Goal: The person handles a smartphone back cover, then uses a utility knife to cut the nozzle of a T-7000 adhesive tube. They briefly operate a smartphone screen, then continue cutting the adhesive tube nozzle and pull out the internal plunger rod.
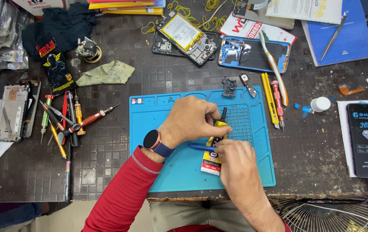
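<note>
Where the dark tiled desk [106,172] fills the frame, we see a blue work mat [158,172] at lower centre carrying both hands. Largest first: the mat is flat and rubbery, with a gridded patch toward its right side. Above it, in the upper centre, lie an opened phone with its battery showing [184,36] and a blue phone frame [252,53]; a cluster of screwdrivers [63,122] lies at left. The left hand [190,120], with a watch at the wrist, curls its fingers together around the upper part of a glue tube [213,157], near the black nozzle. The right hand [235,165] closes its fingers over the tube's middle and also touches a thin blue pry tool [201,147]; whether it pinches that tool we cannot tell. The tube lies at the mat's centre, nozzle toward the top of the frame. We judge it light, soft-walled and easily squeezed, best held by the stiffer shoulder near the nozzle.
</note>
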